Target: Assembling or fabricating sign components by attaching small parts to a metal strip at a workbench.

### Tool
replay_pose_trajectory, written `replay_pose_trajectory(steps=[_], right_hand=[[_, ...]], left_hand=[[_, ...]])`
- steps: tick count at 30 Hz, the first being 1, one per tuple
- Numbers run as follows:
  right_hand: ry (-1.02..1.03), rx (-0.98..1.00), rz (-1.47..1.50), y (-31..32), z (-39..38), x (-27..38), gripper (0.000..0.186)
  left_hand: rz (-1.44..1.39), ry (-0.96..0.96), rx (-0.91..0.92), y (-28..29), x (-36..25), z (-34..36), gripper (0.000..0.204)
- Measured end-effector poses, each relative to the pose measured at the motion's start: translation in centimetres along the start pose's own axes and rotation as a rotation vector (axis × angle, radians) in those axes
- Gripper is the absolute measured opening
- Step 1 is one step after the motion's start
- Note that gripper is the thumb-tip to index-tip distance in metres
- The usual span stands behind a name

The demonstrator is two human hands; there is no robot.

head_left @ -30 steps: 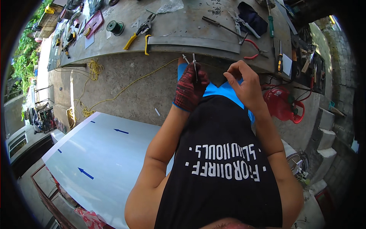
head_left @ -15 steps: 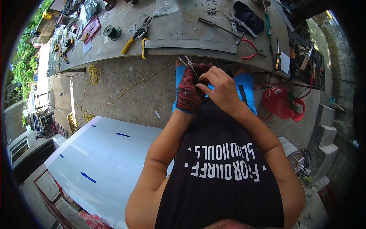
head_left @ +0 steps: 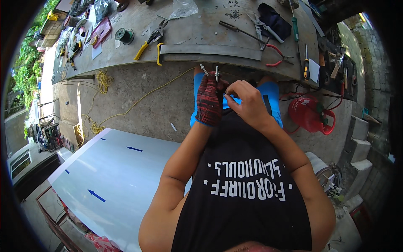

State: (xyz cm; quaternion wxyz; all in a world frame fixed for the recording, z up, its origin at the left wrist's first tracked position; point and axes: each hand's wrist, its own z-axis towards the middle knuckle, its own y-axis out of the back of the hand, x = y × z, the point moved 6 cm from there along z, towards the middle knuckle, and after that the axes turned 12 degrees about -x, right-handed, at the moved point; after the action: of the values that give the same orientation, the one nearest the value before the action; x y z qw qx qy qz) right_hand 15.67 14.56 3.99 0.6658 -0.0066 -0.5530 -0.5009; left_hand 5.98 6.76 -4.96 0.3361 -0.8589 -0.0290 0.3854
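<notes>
My left hand (head_left: 209, 98), in a red and black knitted glove, is closed in front of my lap. Two slim silver metal pins with thicker collars stick up out of it: one tilted pin (head_left: 203, 69) on the left and one upright pin (head_left: 217, 73) on the right. The glove covers their lower ends. Beside it, my bare right hand (head_left: 247, 98) has thumb and forefinger pinched together, close to the glove. Whatever lies between those fingertips is too small to make out.
The metal workbench (head_left: 189, 35) ahead carries yellow-handled snips (head_left: 153, 38), red-handled pliers (head_left: 275, 54), a long metal strip (head_left: 214, 51) and a wire spool (head_left: 124, 36). A red gas cylinder (head_left: 308, 113) stands at right; a white sheet (head_left: 121, 168) lies at left. Yellow cord (head_left: 138, 105) crosses the floor.
My right hand has drawn back a little to the right, away from the glove. The right-hand pin, slanted before, now stands upright, and the left glove has turned slightly.
</notes>
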Motion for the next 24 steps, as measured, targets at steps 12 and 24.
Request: replay_pose_trajectory(steps=[12,24], right_hand=[[-0.299,-0.128,0.330,5.3,2.5,-2.0,0.015],[-0.249,0.003,0.372,4.8,1.9,-1.9,0.022]], left_hand=[[0.980,-0.289,0.309,-1.2,-2.4,-2.2,0.016],[1.053,-0.354,0.438,-1.6,-2.1,-2.7,0.021]])
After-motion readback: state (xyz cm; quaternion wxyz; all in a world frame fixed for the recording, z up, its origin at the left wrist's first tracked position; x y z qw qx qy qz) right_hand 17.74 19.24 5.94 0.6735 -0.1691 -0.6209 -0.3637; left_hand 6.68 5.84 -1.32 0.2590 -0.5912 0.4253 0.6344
